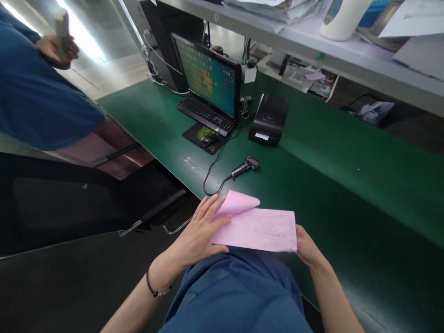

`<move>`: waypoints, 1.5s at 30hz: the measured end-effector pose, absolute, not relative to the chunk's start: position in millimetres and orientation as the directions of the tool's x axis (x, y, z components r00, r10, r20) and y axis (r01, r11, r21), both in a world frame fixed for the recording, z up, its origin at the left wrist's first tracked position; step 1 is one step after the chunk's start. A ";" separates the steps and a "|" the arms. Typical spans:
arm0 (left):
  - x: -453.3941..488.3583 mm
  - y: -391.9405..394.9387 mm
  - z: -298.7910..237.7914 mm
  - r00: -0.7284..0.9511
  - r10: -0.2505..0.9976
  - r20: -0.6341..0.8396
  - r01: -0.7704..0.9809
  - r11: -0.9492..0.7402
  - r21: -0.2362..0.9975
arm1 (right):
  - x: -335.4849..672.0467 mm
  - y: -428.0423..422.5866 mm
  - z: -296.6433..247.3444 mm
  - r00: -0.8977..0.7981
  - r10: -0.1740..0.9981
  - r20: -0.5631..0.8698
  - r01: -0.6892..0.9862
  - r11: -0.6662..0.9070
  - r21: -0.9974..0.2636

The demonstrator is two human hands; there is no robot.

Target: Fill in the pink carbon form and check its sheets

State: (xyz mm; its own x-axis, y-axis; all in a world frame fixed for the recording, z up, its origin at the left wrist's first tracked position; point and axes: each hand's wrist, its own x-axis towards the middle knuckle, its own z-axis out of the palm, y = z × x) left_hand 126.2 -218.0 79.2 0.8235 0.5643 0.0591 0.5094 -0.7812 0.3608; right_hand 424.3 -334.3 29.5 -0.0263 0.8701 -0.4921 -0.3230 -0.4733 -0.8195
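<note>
A stack of pink paper slips [258,231] with faint print and handwriting lies in front of my body at the table's near edge. One sheet is lifted and curled over [241,202] at the left. My left hand [201,229] is at that left end, its fingers long and partly spread around the curled sheet, with one finger lying across the lower paper. The right end of the slips is gripped by my right hand [307,246], whose fingertips are hidden beneath the paper. Beyond the slips, a black barcode scanner [245,167] lies on the green tabletop.
A monitor [208,74], keyboard [206,114], mouse [209,139] and black label printer [269,119] stand farther back. A shelf [294,37] overhangs the table. On the left are a black chair [69,199] and another person [41,92] holding something blurred.
</note>
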 end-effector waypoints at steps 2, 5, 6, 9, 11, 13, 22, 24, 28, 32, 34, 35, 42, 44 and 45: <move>125.6 -217.1 75.4 0.822 0.567 0.056 0.511 -0.777 0.368 | 424.2 -333.1 31.6 -0.035 0.874 -0.484 -0.316 -0.469 -0.824; 125.0 -214.5 72.6 0.824 0.564 0.052 0.498 -0.765 0.408 | 424.8 -332.2 33.0 -0.047 0.876 -0.480 -0.313 -0.469 -0.826; 124.7 -213.7 72.6 0.825 0.564 0.043 0.496 -0.758 0.424 | 425.0 -332.2 33.4 -0.047 0.875 -0.481 -0.312 -0.471 -0.825; 123.7 -212.2 73.8 0.820 0.573 0.016 0.499 -0.727 0.473 | 424.8 -332.4 35.6 -0.042 0.873 -0.487 -0.306 -0.475 -0.825; 123.3 -211.5 74.6 0.817 0.577 0.015 0.491 -0.708 0.508 | 424.2 -332.6 38.0 -0.040 0.875 -0.482 -0.303 -0.470 -0.829; 123.2 -210.8 75.3 0.816 0.578 0.014 0.478 -0.688 0.546 | 423.6 -332.7 39.9 -0.042 0.876 -0.481 -0.300 -0.470 -0.830; 121.3 -209.9 84.4 0.742 0.665 -0.084 0.515 -0.486 0.706 | 422.6 -332.3 43.6 -0.019 0.879 -0.477 -0.264 -0.464 -0.845; 120.8 -208.7 83.1 0.712 0.698 -0.083 0.510 -0.432 0.744 | 423.4 -332.6 42.7 -0.004 0.888 -0.460 -0.237 -0.447 -0.862; 122.2 -204.4 77.8 0.595 0.803 -0.027 0.490 -0.336 0.804 | 425.6 -334.7 34.1 -0.054 0.880 -0.472 -0.222 -0.471 -0.854; 126.3 -201.5 76.9 0.493 0.870 0.025 0.485 -0.299 0.822 | 426.2 -336.4 25.2 -0.078 0.877 -0.475 -0.259 -0.478 -0.839; 128.3 -200.7 77.9 0.453 0.891 0.029 0.510 -0.286 0.811 | 425.6 -336.6 24.1 -0.079 0.874 -0.479 -0.280 -0.481 -0.831; 129.1 -200.5 78.3 0.438 0.898 0.024 0.525 -0.278 0.805 | 425.2 -336.6 24.4 -0.080 0.873 -0.480 -0.289 -0.482 -0.827; 131.5 -199.0 79.4 0.371 0.928 0.034 0.537 -0.244 0.807 | 422.2 -334.5 29.8 -0.089 0.873 -0.480 -0.257 -0.486 -0.836; 131.9 -198.7 79.8 0.356 0.933 0.047 0.535 -0.245 0.808 | 421.8 -333.6 30.6 -0.091 0.882 -0.462 -0.254 -0.470 -0.846; 132.0 -198.6 80.1 0.349 0.936 0.050 0.534 -0.242 0.810 | 421.7 -333.3 30.9 -0.094 0.883 -0.459 -0.255 -0.467 -0.847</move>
